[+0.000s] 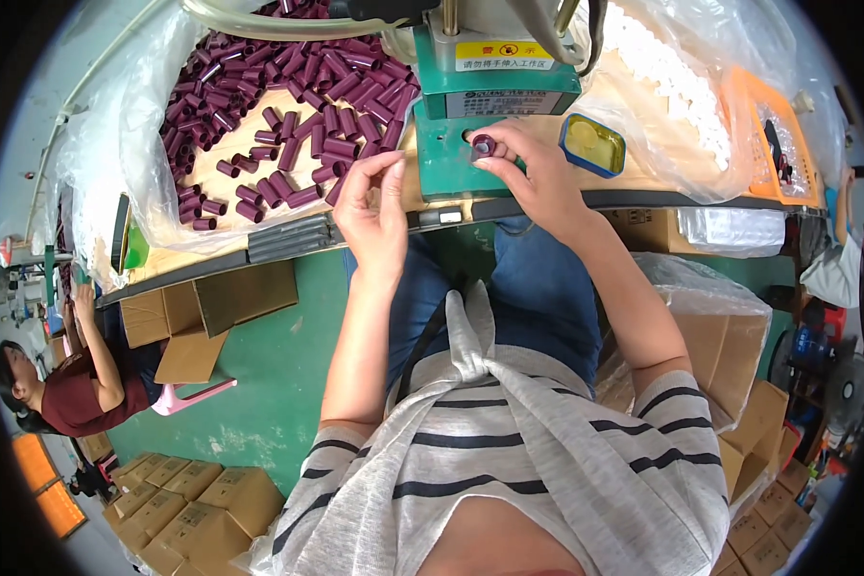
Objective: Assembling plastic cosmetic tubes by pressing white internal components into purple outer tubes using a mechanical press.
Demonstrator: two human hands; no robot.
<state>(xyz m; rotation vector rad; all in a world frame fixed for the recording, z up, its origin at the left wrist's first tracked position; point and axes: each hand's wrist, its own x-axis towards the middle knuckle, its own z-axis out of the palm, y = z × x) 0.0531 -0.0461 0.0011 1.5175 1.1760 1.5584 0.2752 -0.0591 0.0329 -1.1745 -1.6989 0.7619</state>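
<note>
1. Right hand (536, 179) pinches a short, dark-purple plastic tube (485, 143) in front of the green metal press (499, 81).
2. Left hand (372, 213) curls left of the press; I cannot tell whether its fingertips meet.

The left hand (372, 213) is held raised, its fingers (359, 180) bent and its thumb (392, 197) brought near the fingertips. To its right and slightly farther forward, the right hand (544, 180) is closed in a pinch. Behind the hands, the left forearm (357, 341) and right forearm (634, 293) are angled inward.
</note>
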